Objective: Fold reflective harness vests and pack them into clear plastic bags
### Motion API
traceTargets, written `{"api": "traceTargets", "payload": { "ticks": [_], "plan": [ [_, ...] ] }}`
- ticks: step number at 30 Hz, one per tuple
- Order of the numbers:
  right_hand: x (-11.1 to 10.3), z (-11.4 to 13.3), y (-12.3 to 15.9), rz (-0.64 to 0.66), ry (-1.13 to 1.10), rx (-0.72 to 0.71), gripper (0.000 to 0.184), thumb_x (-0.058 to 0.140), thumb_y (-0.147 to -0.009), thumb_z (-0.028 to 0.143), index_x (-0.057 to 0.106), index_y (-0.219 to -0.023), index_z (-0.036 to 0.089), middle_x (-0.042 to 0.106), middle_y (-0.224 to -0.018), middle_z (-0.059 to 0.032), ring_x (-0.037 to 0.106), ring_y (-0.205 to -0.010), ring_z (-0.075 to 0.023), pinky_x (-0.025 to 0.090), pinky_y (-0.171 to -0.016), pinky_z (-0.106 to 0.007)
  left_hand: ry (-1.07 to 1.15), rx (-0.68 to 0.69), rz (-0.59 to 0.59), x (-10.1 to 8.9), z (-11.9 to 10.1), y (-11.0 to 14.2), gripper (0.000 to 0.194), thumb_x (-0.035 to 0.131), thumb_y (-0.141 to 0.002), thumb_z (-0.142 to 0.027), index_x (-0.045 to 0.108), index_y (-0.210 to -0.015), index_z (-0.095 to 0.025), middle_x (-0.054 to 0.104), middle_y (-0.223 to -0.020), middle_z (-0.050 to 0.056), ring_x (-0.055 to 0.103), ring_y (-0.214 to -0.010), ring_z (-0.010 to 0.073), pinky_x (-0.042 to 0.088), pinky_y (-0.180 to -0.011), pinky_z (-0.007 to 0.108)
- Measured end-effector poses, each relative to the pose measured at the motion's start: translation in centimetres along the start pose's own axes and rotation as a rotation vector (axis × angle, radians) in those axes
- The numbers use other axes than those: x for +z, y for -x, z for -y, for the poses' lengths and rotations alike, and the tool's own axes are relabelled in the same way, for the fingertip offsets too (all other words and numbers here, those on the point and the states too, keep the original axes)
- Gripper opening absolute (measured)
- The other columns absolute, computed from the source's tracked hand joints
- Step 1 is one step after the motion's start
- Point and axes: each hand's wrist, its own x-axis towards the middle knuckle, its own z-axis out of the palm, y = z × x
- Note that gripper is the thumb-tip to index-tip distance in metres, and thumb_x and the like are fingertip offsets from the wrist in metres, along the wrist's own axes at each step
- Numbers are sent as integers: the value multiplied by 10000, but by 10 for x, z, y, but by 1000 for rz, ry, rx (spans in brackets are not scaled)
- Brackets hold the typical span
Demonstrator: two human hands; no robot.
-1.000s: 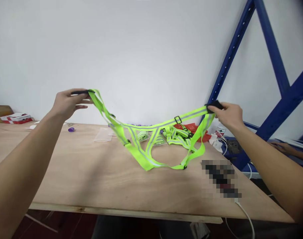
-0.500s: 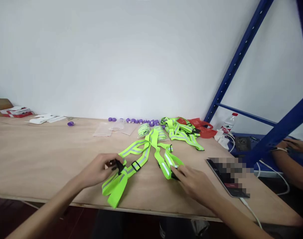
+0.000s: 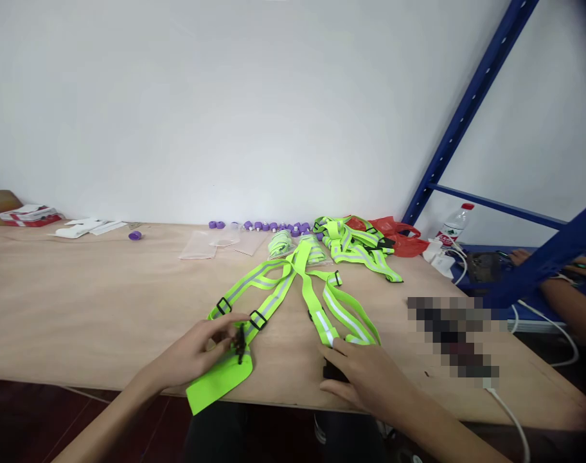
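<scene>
A fluorescent yellow-green reflective strap vest (image 3: 305,292) with grey stripes lies spread on the table, its straps running toward me on both sides. At the left strap end, my left hand (image 3: 204,350) pinches a black buckle (image 3: 239,344), slightly blurred. A loose flap of the strap (image 3: 220,382) hangs past the table's front edge beneath it. My right hand (image 3: 363,373) is closed around another black buckle (image 3: 333,371) at the right strap end, partly hidden by the fingers. Black slide adjusters (image 3: 258,320) sit along the straps.
Folded vests in clear bags (image 3: 280,244) and a heap of loose vests (image 3: 353,247) lie behind, beside a red plastic bag (image 3: 401,238). Purple caps (image 3: 274,227) line the wall. A pixelated device (image 3: 452,341) with a cable lies right, near a blue rack post (image 3: 466,122). Another person's arm (image 3: 570,308) shows beyond.
My left hand has shifted slightly right and down with its buckle, and the strap flap now hangs over the edge. My right hand has moved nearer the front edge, drawing the right strap along.
</scene>
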Motion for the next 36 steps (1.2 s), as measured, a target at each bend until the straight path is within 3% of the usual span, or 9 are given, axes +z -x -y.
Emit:
{"api": "traceTargets", "payload": {
  "ticks": [6, 10, 13, 18, 21, 25, 28, 32, 36],
  "plan": [
    [-27, -36, 5, -301, -340, 101, 295, 458, -1024, 325, 726, -1097, 224, 722, -892, -54, 658, -717, -164, 498, -651, -271, -153, 138, -144, 7, -6, -10, 359, 468, -959, -374, 659, -1248, -279, 718, -972, 48, 648, -831, 203, 501, -713, 269],
    [-26, -80, -3, -353, -412, 301, 315, 491, -982, 399, 755, -975, 227, 733, -895, -56, 644, -706, -182, 480, -599, -286, -181, 175, -405, -24, 2, -30, 312, 473, -943, -380, 692, -1125, -250, 715, -874, 43, 659, -791, 205, 509, -660, 267],
    [-17, -110, -27, -315, -377, 431, 318, 511, -943, 414, 752, -950, 207, 744, -994, -74, 664, -820, -219, 509, -703, -321, -209, 119, -495, -49, 8, -71, 351, 484, -891, -402, 688, -1111, -220, 736, -942, 68, 679, -891, 240, 535, -768, 320],
    [-6, -141, -88, -95, -299, 678, 338, 559, -922, 466, 704, -1000, 172, 722, -1073, -113, 668, -972, -261, 484, -775, -315, -239, 6, -301, -50, 15, -160, 362, 478, -805, -358, 725, -997, -175, 743, -1071, 114, 678, -1003, 281, 504, -908, 368],
    [1, -148, -117, 18, -327, 700, 350, 671, -835, 504, 674, -809, 155, 710, -785, -110, 682, -768, -261, 453, -633, -284, -224, -51, -195, -34, 15, -198, 280, 532, -766, -350, 740, -835, -177, 758, -941, 106, 687, -919, 280, 511, -820, 331],
    [9, -155, -138, 144, -388, 647, 169, 737, -710, 266, 609, -659, 168, 603, -548, -26, 600, -562, -199, 393, -537, -251, -146, -142, -53, -20, 14, -219, 286, 573, -759, -368, 748, -877, -174, 697, -712, 60, 636, -662, 213, 461, -589, 280],
    [4, -160, -145, 68, -402, 581, 135, 686, -675, 166, 646, -805, 167, 623, -659, -7, 573, -634, -179, 375, -568, -242, -91, -188, 45, -17, 14, -223, 313, 619, -730, -354, 746, -955, -176, 604, -584, 13, 535, -512, 169, 386, -493, 265],
    [-15, -163, -148, -117, -416, 513, 261, 569, -754, 179, 630, -1007, 187, 566, -728, 21, 531, -697, -160, 358, -615, -241, -58, -196, 75, -8, 13, -227, 315, 748, -627, -343, 726, -888, -168, 613, -614, 15, 552, -569, 176, 393, -517, 262],
    [-35, -165, -153, -427, -508, 449, 265, 513, -760, 211, 607, -1006, 189, 523, -757, 15, 519, -740, -165, 397, -692, -262, 9, -165, 67, 7, 10, -235, 339, 735, -677, -443, 696, -888, -180, 600, -597, -2, 545, -553, 166, 410, -527, 261]
  ]
}}
